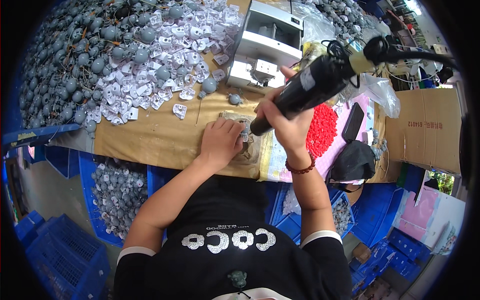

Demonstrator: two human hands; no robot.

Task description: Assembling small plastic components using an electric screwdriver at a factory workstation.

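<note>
Two bare hands meet over a small grey part [244, 134] at the near edge of a brown-topped workbench [165, 137]: the left hand [220, 141] lies curled over the part with fingers pressed down on it, pinning it to a worn pad, while the right hand [286, 119] is wrapped tight around a black electric screwdriver [312, 82], its tip touching the part. Judging by that pose, a fastening step is in hand; the next move would seem to call for keeping the tool lined up on the part and the left fingers clear of the tip. Heaped across the far left of the bench are grey ball-headed pieces [75, 65] and white plastic brackets [170, 55]. Just behind the hands stands a white boxy machine [267, 42]. To the right, a spread of red caps [321, 127] lies on a pink sheet [345, 150], near a black pouch [354, 162] and clear plastic bags [381, 92]. Farther right stands a plain brown cardboard carton [425, 130] with red print on its side. Blue plastic crates [65, 250] ring the floor below, one holding more grey pieces.
</note>
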